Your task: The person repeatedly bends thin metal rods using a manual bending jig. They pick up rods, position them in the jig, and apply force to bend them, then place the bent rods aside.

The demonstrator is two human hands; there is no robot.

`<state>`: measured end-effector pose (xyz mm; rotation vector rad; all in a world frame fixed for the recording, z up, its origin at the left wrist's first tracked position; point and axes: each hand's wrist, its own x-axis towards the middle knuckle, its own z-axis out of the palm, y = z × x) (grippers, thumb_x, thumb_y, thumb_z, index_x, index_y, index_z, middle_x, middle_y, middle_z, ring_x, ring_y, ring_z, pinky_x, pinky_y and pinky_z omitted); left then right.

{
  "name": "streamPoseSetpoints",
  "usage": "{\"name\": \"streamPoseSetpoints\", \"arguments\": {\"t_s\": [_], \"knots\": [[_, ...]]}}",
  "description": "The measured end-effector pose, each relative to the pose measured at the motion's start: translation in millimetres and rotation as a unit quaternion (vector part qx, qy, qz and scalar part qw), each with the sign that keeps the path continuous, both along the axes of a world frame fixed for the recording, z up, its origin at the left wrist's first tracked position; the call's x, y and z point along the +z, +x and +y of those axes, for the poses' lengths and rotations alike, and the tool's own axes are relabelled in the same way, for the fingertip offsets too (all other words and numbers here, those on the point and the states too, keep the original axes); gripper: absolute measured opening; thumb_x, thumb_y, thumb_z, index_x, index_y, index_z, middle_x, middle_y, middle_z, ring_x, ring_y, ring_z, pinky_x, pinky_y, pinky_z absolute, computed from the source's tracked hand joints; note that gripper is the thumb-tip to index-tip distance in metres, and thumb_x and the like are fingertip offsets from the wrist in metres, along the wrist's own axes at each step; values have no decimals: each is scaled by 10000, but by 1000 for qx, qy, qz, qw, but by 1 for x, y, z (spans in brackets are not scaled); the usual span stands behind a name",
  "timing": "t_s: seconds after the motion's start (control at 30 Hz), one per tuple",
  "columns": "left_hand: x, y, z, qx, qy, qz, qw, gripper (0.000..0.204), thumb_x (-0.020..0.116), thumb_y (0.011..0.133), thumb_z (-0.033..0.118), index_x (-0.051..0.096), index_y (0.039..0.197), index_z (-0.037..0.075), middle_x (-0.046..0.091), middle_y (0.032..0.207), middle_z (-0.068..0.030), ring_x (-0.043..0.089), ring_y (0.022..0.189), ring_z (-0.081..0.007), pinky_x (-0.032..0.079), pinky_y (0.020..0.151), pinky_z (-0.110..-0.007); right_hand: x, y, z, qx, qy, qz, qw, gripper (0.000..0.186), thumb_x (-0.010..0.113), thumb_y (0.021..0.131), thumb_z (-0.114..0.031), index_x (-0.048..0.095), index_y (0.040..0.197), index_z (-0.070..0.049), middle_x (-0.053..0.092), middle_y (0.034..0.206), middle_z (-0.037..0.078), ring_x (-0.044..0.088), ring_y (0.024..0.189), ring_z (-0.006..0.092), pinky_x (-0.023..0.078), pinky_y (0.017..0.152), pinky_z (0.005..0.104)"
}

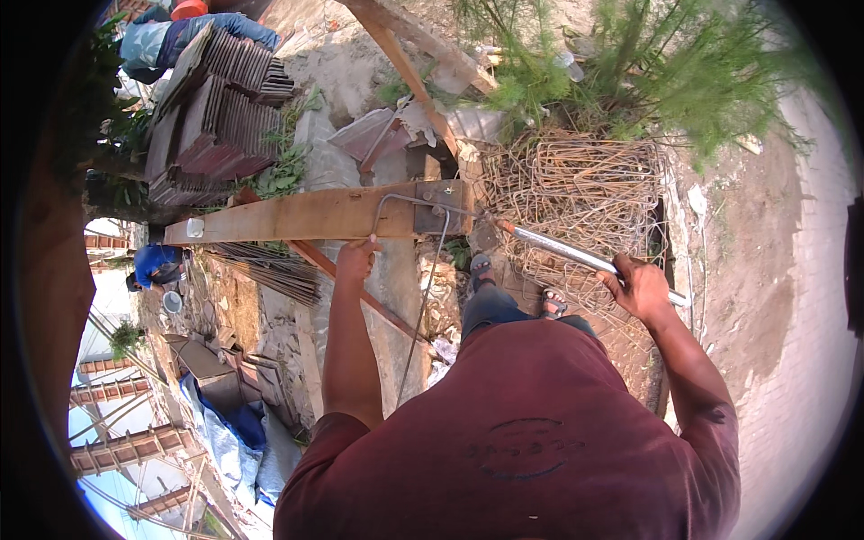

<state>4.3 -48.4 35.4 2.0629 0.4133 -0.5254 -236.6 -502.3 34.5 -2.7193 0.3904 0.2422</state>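
My right hand [641, 286] is wrapped around a silvery metal pipe [567, 255], whose rusty end meets a steel plate [441, 207] with pegs on a wooden plank [306, 214]. A thin steel rod [421, 328] runs up from beside my left forearm to the plate. There it bends around and turns back over the plank. At the near edge of the plank my left hand [357, 259] is closed, its fingers pinching the rod's short bent end.
Bent steel stirrups [589, 184] lie heaped beyond the pipe, beside a green shrub [630, 72]. Stacked tiles [225, 117] stand at far left, above a bundle of straight rods [270, 267]. Another person in blue [159, 265] crouches near a bucket [172, 301]. My sandalled feet stand below the plate.
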Motion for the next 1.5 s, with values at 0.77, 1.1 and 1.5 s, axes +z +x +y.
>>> {"name": "streamPoseSetpoints", "arguments": {"t_s": [0.77,1.1,1.5], "knots": [[-3,4,2,25,-25,22,999,331,627,868,334,652,797,11,419,500,25,324,387,-59,224,373,-236,-31,4,37,-29,386,90,918,504,535,897,-501,568,759,-17,423,535,17,392,543,115,339,505,315],[-6,3,5,8,-31,40,999,336,607,886,335,653,824,8,404,501,30,319,393,-63,223,376,-234,8,4,39,-56,553,88,827,501,542,899,-497,510,677,-48,395,527,-55,344,469,65,280,423,263],[0,6,3,7,4,28,1000,360,614,873,348,667,782,5,423,502,15,341,401,-77,249,385,-259,-6,36,31,-40,339,120,932,478,587,884,-449,601,737,6,426,517,46,399,523,113,345,495,320]]}}
